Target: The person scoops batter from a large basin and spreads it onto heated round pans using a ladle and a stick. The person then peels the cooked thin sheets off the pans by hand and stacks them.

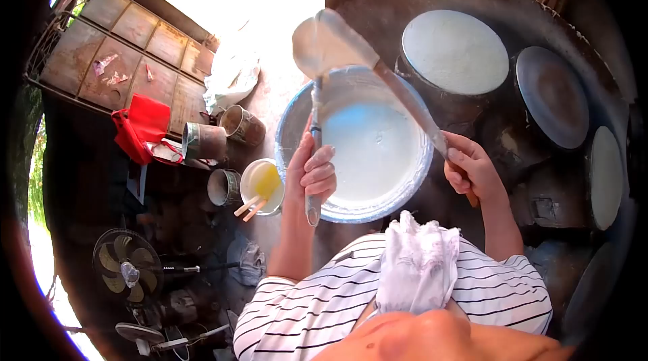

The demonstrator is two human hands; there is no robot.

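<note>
My left hand [314,172] is closed around the upright handle of a ladle [316,101], whose round head is raised above the far rim. My right hand [476,165] grips the end of a long flat spatula [413,103] that slants up to the left. The heads of the two tools overlap in view; I cannot tell whether they touch. Beneath them stands a wide blue-white tub [378,214] holding white, batter-like liquid [371,165]. Right of the tub, a pale white sheet covers a round griddle [455,52].
A dark round plate [553,98] and another white-covered round [605,179] lie farther right. Left of the tub are a small bucket [273,207] with yellow contents and wooden sticks, metal cans [204,142], a red bag [142,128] and a fan [128,263].
</note>
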